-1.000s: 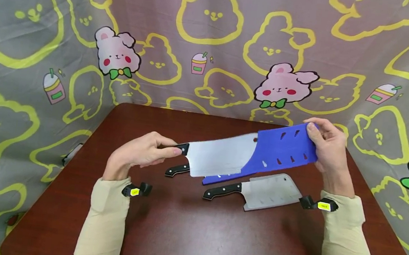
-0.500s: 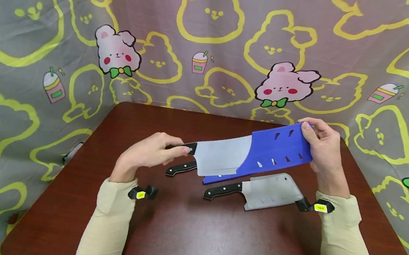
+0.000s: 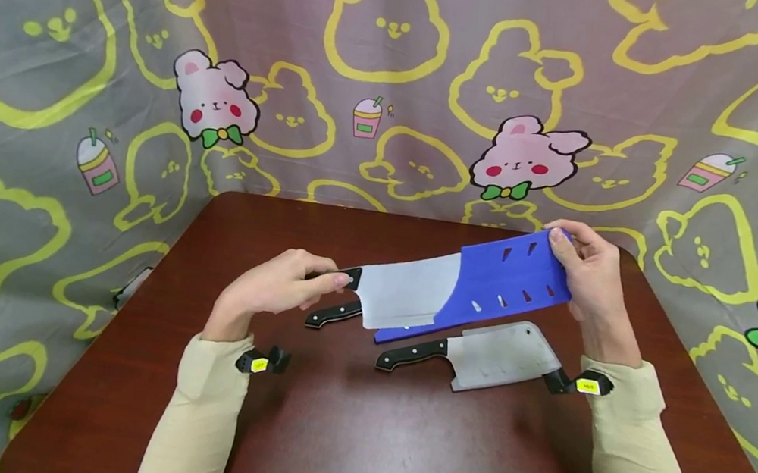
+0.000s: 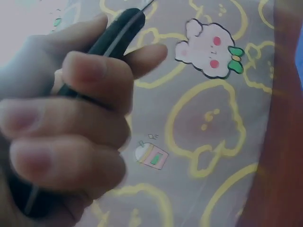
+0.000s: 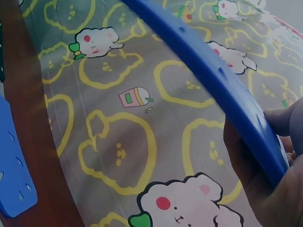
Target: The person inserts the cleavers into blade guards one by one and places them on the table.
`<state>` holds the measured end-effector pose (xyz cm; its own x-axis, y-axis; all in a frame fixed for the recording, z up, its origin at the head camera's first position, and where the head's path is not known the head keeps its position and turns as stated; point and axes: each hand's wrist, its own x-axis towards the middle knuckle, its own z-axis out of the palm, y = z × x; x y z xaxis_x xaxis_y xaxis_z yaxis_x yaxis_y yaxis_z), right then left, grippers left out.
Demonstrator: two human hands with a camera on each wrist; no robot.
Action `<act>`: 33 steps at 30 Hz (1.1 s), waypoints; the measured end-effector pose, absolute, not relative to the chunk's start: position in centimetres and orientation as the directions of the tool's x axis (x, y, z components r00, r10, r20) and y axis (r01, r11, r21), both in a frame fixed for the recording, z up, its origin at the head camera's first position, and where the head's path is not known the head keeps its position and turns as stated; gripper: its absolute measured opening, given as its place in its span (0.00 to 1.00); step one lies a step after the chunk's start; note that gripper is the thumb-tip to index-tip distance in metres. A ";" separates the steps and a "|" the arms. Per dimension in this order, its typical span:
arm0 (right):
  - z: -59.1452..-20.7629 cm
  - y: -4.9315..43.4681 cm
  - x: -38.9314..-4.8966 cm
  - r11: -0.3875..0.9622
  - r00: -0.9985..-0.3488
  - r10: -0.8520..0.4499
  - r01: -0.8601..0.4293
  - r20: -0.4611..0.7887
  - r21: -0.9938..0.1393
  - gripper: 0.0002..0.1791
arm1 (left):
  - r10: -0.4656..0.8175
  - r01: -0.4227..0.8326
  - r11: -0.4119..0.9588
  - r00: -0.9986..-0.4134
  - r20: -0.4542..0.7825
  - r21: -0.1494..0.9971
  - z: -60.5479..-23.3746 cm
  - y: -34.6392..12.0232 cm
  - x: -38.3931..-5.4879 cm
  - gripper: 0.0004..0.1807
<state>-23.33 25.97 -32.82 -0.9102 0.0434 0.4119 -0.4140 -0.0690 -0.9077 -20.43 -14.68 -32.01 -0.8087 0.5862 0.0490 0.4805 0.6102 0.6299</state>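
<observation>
My left hand grips the black handle of a cleaver, fingers curled round it in the left wrist view. The front part of its broad blade is inside a blue slotted blade sheath; the part near the handle shows bare. At the sheath's far end, my right hand pinches it between thumb and fingers. Both are held up over the table, tilted up to the right. Beneath them lies another black-handled knife in a blue sheath, mostly hidden in the head view.
A bare cleaver with a black riveted handle lies on the dark red-brown table, nearer to me. Behind and beside the table hangs a grey curtain printed with yellow outlines and rabbit faces.
The hands have come closer together, and the blade has slid deeper into the sheath; the hole near its tip is now covered. The things on the table have not moved.
</observation>
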 end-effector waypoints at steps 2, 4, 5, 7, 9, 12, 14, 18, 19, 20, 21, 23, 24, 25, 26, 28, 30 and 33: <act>-33.0 25.1 -23.2 -0.039 -0.920 0.016 -0.392 0.392 -0.919 0.11 | 0.602 0.492 0.592 -0.796 0.056 0.638 -32.3 -13.7 -20.6 0.14; -33.3 24.0 -23.1 0.011 -0.933 -0.011 -0.359 0.359 -0.933 0.14 | 0.617 0.502 0.573 -0.785 0.062 0.648 -32.6 -12.6 -20.9 0.15; -33.4 23.5 -23.1 0.039 -0.940 -0.022 -0.341 0.340 -0.939 0.16 | 0.623 0.506 0.566 -0.779 0.064 0.651 -32.8 -12.1 -20.9 0.16; -33.6 22.7 -23.0 0.096 -0.945 -0.026 -0.328 0.327 -0.940 0.19 | 0.618 0.510 0.569 -0.783 0.074 0.645 -33.0 -11.5 -21.0 0.17; -33.8 22.3 -22.8 0.141 -0.944 -0.010 -0.329 0.331 -0.934 0.20 | 0.600 0.498 0.579 -0.797 0.077 0.645 -33.2 -11.2 -21.1 0.16; -34.1 22.0 -22.7 0.194 -0.938 -0.005 -0.340 0.346 -0.920 0.19 | 0.586 0.488 0.585 -0.807 0.078 0.647 -33.4 -11.0 -21.2 0.16; -34.2 21.9 -22.7 0.213 -0.938 -0.011 -0.340 0.345 -0.916 0.19 | 0.583 0.483 0.586 -0.809 0.075 0.650 -33.6 -10.9 -21.3 0.16; -34.8 21.7 -22.9 0.181 -0.947 -0.037 -0.320 0.318 -0.930 0.17 | 0.576 0.448 0.591 -0.816 0.037 0.671 -33.8 -11.1 -21.3 0.17; -34.9 21.6 -23.0 0.167 -0.950 -0.050 -0.312 0.308 -0.935 0.16 | 0.570 0.436 0.595 -0.821 0.027 0.675 -33.9 -11.2 -21.3 0.16; -35.0 21.6 -23.1 0.155 -0.952 -0.065 -0.307 0.300 -0.939 0.16 | 0.565 0.428 0.601 -0.825 0.021 0.675 -33.9 -11.4 -21.3 0.16; -35.2 21.5 -23.3 0.152 -0.952 -0.082 -0.306 0.296 -0.940 0.16 | 0.556 0.420 0.606 -0.831 0.018 0.675 -33.9 -11.6 -21.2 0.16; -35.3 21.6 -23.6 0.137 -0.952 -0.110 -0.300 0.286 -0.944 0.16 | 0.536 0.424 0.615 -0.843 0.042 0.665 -34.0 -11.7 -21.2 0.13; -35.3 21.6 -23.8 0.135 -0.953 -0.119 -0.295 0.280 -0.946 0.16 | 0.527 0.433 0.622 -0.848 0.060 0.652 -34.1 -11.7 -21.3 0.12; -35.3 21.7 -23.9 0.138 -0.955 -0.123 -0.286 0.270 -0.948 0.16 | 0.520 0.446 0.631 -0.850 0.080 0.634 -34.2 -11.7 -21.3 0.12; -35.4 21.8 -24.1 0.138 -0.958 -0.128 -0.273 0.256 -0.952 0.16 | 0.512 0.457 0.639 -0.853 0.101 0.619 -34.3 -11.6 -21.3 0.12; -35.5 22.1 -24.3 0.135 -0.967 -0.139 -0.233 0.215 -0.963 0.16 | 0.489 0.473 0.658 -0.860 0.144 0.586 -34.6 -11.4 -21.3 0.14; -35.8 22.2 -24.7 0.155 -0.975 -0.153 -0.187 0.164 -0.970 0.17 | 0.468 0.487 0.683 -0.864 0.185 0.544 -34.9 -11.3 -21.4 0.14; -36.4 22.4 -25.3 0.231 -0.977 -0.189 -0.143 0.099 -0.962 0.20 | 0.453 0.520 0.716 -0.854 0.257 0.465 -35.4 -11.3 -21.9 0.16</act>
<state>-25.27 22.41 -36.40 -0.9770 -0.1890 0.0992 -0.1425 0.2314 -0.9624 -21.86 -11.34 -35.43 -0.8538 0.4527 0.2569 0.5198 0.7164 0.4653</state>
